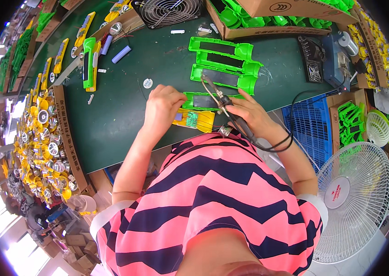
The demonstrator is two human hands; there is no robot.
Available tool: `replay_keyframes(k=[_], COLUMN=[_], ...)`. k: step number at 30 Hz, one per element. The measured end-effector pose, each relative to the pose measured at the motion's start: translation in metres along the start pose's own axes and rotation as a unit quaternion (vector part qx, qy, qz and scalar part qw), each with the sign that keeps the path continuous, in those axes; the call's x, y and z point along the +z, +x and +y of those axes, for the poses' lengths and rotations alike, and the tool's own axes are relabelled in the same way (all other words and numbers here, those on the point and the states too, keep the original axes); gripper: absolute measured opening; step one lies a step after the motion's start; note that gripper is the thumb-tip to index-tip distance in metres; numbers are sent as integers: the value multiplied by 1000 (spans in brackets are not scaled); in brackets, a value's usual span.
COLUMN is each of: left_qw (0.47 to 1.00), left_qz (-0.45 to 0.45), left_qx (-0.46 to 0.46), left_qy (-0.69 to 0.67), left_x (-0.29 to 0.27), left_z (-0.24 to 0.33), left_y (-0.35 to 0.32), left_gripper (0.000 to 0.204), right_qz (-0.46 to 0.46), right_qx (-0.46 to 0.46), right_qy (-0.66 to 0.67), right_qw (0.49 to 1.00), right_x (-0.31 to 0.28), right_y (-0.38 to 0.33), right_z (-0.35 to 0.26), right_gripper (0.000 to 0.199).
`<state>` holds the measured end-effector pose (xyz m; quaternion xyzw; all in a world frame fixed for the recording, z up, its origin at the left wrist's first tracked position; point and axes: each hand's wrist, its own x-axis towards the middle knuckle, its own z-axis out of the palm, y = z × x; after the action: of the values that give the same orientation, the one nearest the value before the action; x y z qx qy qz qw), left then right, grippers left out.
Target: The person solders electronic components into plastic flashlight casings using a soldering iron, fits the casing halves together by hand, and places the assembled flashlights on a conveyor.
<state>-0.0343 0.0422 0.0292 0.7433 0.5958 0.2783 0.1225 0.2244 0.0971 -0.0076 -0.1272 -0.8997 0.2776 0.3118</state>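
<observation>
My right hand (249, 114) is closed around a soldering iron (240, 123), whose thin front end points up and left over the green plastic housings. My left hand (163, 106) is pinched at the left end of the nearest green housing (203, 101); what its fingertips hold is hidden. Just below that housing lies a yellow flashlight part (207, 120) bearing a small green circuit board (191, 119). Three more green housings, the closest being one with a dark strip (221, 78), lie in a stack of rows beyond. A round white disc (147, 83) rests left of them.
A cardboard box of green parts (272, 32) and a black fan (169, 11) stand at the back. Blue cells (121, 54) and yellow flashlight parts (61, 55) lie left. A blue soldering station (333, 60) sits right, its cable running to the iron. A box of yellow parts (72, 138) flanks the table.
</observation>
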Motion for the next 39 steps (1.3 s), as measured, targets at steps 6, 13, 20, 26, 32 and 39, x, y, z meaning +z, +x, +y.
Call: replay_keyframes(k=[6, 13, 20, 26, 32, 39], left_qw=[990, 977, 978, 983, 978, 975], left_qz=[-104, -152, -163, -167, -168, -166], left_qx=[34, 36, 20, 12, 23, 37], left_qy=[88, 146, 126, 79, 119, 145], left_x=[8, 11, 11, 12, 16, 17], left_z=[1, 4, 2, 2, 2, 2], left_y=[17, 23, 22, 23, 22, 23], left_gripper=[3, 3, 3, 3, 4, 5], right_qz=[164, 314, 282, 270, 268, 234], right_qx=[36, 399, 459, 465, 464, 437], right_qy=[-70, 376, 395, 382, 371, 365], right_qw=[983, 776, 744, 752, 758, 788], right_x=[-6, 17, 19, 20, 24, 20], right_y=[0, 7, 17, 19, 20, 13], right_z=[-21, -17, -12, -12, -13, -11], right_gripper=[37, 17, 16, 16, 15, 17])
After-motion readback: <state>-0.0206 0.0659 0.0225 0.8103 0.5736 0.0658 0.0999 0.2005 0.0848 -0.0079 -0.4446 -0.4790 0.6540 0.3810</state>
